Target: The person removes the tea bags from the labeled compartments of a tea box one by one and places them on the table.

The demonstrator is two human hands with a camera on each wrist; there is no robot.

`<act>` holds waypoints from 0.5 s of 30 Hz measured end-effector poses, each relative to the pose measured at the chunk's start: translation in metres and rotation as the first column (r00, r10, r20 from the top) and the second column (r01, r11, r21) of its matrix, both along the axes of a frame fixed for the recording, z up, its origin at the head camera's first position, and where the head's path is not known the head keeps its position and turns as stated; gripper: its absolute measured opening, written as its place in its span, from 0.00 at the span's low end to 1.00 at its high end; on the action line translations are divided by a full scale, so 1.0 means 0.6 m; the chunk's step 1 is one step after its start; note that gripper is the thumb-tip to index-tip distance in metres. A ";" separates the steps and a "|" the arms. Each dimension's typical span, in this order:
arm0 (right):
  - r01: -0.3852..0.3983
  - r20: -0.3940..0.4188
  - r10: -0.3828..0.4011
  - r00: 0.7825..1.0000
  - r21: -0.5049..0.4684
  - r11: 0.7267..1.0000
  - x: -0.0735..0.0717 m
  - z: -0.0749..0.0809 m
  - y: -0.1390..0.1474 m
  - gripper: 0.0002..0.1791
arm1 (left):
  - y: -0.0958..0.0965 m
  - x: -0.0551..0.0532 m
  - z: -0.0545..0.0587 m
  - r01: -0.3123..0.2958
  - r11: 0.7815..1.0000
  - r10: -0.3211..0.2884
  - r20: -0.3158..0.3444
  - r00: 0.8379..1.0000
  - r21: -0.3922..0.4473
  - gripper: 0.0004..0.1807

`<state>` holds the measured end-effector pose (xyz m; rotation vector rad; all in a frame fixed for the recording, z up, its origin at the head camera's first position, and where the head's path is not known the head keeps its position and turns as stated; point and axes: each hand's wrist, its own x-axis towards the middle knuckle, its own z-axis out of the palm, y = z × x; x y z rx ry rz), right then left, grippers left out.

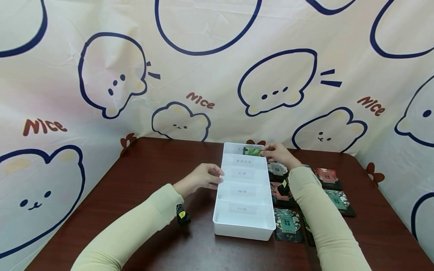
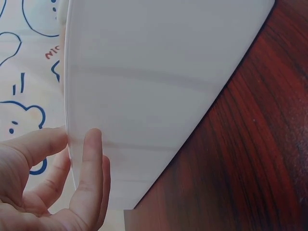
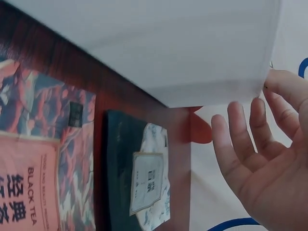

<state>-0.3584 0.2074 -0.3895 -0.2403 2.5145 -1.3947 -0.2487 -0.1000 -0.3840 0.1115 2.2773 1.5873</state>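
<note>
A long white box with several labelled compartments in a row stands on the table. My left hand holds its left rim, and in the left wrist view its fingers lie along the outer wall. At the far right corner my right hand reaches over the rim. Its fingertips pinch the right edge of a green tea packet in the farthest compartment. That packet is hidden from the right wrist view, where the other fingers hang loosely outside the box.
Right of the box lie several tea packets: a dark one with a white label, a red black-tea packet, a green-labelled one, another red one and another green one. A printed cloth hangs behind the brown table.
</note>
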 end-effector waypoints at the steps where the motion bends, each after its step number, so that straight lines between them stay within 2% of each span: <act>1: 0.004 -0.007 -0.004 1.000 -0.006 1.000 0.000 0.002 0.000 0.20 | 0.000 0.000 0.000 -0.001 1.000 0.001 -0.001 1.000 -0.003 0.10; 5: 0.028 -0.095 -0.034 0.995 -0.064 0.998 0.004 0.019 -0.001 0.20 | 0.000 0.001 0.000 0.002 1.000 -0.002 -0.004 1.000 -0.006 0.10; 9: 0.054 -0.169 -0.093 0.981 -0.220 0.974 0.016 0.047 -0.003 0.16 | 0.000 0.001 -0.001 0.004 1.000 -0.004 -0.005 1.000 -0.006 0.10; 11: 0.072 -0.186 -0.136 0.973 -0.315 0.946 0.025 0.064 -0.006 0.12 | 0.000 0.001 -0.001 0.002 1.000 -0.002 -0.003 1.000 -0.006 0.10; 15: 0.075 -0.213 -0.206 0.955 -0.500 0.863 0.045 0.097 -0.006 0.07 | 0.001 0.001 0.000 -0.002 1.000 0.002 -0.003 1.000 -0.004 0.11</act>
